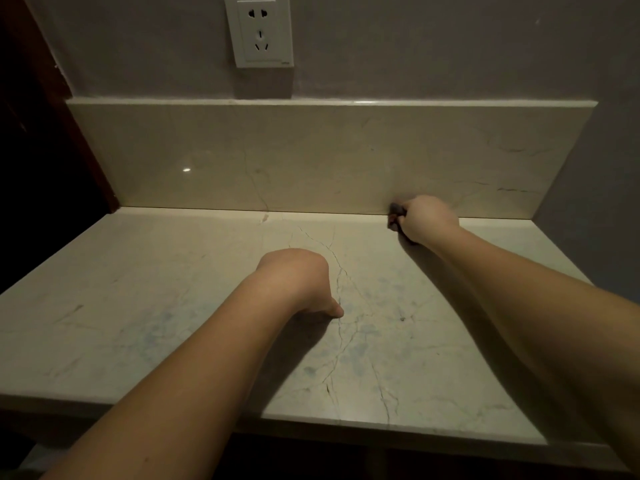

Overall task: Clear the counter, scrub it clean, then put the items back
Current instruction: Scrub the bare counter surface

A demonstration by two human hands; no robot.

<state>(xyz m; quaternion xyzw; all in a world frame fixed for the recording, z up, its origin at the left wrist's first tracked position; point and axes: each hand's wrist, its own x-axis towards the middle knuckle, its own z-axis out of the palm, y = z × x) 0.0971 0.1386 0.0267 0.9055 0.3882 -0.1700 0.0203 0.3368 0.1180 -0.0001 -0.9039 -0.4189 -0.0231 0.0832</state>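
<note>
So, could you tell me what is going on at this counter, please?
A person is scrubbing the marble counter. The right hand grips a small dark scrubber at the back edge, against the backsplash. The left hand rests on the counter's middle. No items stand on the visible surface.

The counter (pixel 145 306) is showing as pale veined stone — smooth, faintly glossy. The far backsplash (pixel 311 157) is gleaming likewise; the wall (pixel 415 46) is looking matt, the socket (pixel 259 29) smooth white plastic.

Pale veined marble counter (pixel 156 323) bears a left hand (pixel 298 282) resting on it.
</note>
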